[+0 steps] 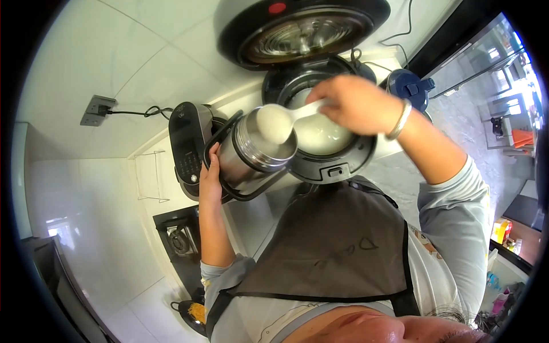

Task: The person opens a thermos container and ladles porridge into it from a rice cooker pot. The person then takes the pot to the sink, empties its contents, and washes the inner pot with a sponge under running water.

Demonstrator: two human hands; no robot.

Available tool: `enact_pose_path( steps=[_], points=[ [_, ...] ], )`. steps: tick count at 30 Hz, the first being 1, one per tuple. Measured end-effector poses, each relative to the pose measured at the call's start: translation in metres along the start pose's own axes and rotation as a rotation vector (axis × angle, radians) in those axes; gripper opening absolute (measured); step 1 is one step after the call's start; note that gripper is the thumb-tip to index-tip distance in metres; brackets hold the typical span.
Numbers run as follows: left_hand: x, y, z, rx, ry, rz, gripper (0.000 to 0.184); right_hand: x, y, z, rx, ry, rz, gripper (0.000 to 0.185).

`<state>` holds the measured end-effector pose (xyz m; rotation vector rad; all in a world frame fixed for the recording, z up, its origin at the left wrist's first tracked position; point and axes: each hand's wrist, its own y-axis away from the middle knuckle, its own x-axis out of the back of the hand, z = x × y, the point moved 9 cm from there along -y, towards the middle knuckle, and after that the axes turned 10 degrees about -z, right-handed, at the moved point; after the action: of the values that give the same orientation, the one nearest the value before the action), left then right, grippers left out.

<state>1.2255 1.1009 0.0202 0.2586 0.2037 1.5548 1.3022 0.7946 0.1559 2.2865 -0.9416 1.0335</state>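
Note:
My left hand (211, 174) is closed on the side of a steel insulated food jar (243, 166) with a black carrying handle. The jar is tilted, its open mouth turned toward the rice cooker. My right hand (357, 106) grips the handle of a white ladle (275, 123), whose bowl is over the jar's mouth. Pale white food fills the ladle's bowl; whether it touches the jar's rim I cannot tell. Right beside the jar stands the open rice cooker (334, 173), holding a whitish, wet-looking porridge (325, 137). My right hand partly hides its inner pot.
The rice cooker's raised lid (303, 34) stands behind it. Left of the jar is a black appliance with buttons (187, 143), its cord running to a wall socket (98, 110). A dark blue lidded jug (409, 88) sits at right, a wire rack (150, 177) and stove (178, 237) at left.

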Motion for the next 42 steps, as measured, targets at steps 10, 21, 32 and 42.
enact_pose_path(
  steps=[10,21,32,42],
  points=[
    [0.002,0.000,-0.003,0.010,-0.043,0.006,0.044,0.019,0.022,-0.010,0.191,0.355,0.408,0.012],
    [0.002,-0.001,-0.001,0.019,-0.058,0.017,0.044,-0.094,-0.021,0.111,-0.228,0.907,-0.287,0.015],
    [-0.002,0.005,0.003,0.005,-0.064,0.008,0.047,-0.151,-0.044,0.169,-0.368,0.203,-0.543,0.025],
    [-0.002,0.004,0.004,0.001,-0.052,0.009,0.044,-0.137,-0.039,0.169,-0.318,-0.407,-0.380,0.024]
  ],
)
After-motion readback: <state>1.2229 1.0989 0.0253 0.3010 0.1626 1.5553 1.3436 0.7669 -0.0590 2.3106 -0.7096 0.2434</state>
